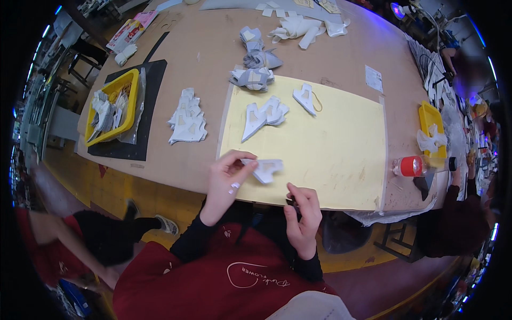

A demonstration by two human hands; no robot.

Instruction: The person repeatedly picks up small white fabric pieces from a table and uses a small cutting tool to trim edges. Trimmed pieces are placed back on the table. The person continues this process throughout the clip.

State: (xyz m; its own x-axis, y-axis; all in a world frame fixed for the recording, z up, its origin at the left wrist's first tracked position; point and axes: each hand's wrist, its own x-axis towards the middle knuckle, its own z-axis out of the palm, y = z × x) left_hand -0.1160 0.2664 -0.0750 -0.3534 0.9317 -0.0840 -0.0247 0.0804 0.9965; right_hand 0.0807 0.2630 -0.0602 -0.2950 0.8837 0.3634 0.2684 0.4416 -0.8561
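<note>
My left hand (225,184) pinches a white cut piece (265,172) with a notched outline by its left end, just above the near edge of the yellow sheet (341,160). To its right, my right hand (304,220) is curled around a small dark tool (290,202), mostly hidden by the fingers. A fanned pile of similar white pieces (264,116) lies on the sheet beyond my hands. Near it rest another white piece (304,99) and a yellow rubber band (319,102). Left of the sheet is a second overlapping pile of white pieces (186,120).
Several grey bundles (253,79) line the sheet's far left corner. White scraps (296,28) lie farther back. A filled yellow basket (136,101) stands on a black board at left. At right are another yellow basket (425,117) and a red-labelled bottle (412,166). Someone sits at lower left.
</note>
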